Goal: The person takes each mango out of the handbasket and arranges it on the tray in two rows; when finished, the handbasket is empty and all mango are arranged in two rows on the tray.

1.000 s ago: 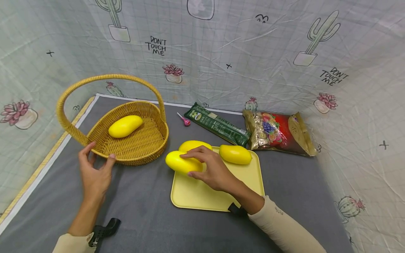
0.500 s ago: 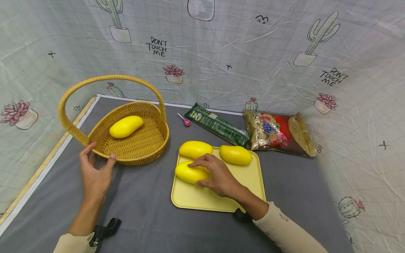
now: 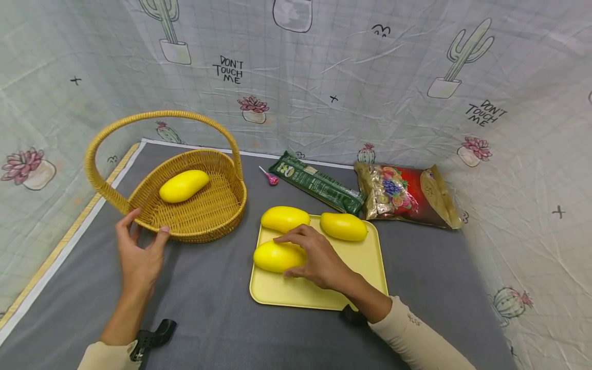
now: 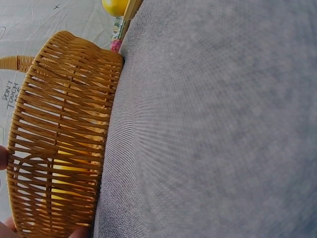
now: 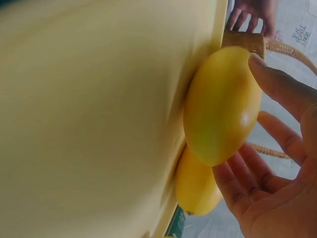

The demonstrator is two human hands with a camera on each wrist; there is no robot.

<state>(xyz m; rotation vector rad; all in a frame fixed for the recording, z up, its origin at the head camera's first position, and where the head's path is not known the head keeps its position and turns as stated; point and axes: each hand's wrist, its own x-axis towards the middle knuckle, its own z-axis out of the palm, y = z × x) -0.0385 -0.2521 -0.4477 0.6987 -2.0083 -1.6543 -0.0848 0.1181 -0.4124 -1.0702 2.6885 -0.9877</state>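
Note:
My right hand holds a yellow mango low over the pale yellow tray, thumb on one side and fingers on the other. In the right wrist view, thumb and fingertips lie along the mango. Two more mangoes lie at the tray's back edge, a left mango and a right mango. At the left, my left hand touches the front rim of the wicker basket with spread fingers. Inside the basket rests another mango.
Behind the tray lie a pink lollipop, a long green packet and a red and gold candy bag. The basket's tall handle arches above it. A printed cloth hangs behind the grey table surface.
My right hand and its mango have moved from near the tray's left back corner toward its front, baring the left rear mango. My left hand stays at the basket.

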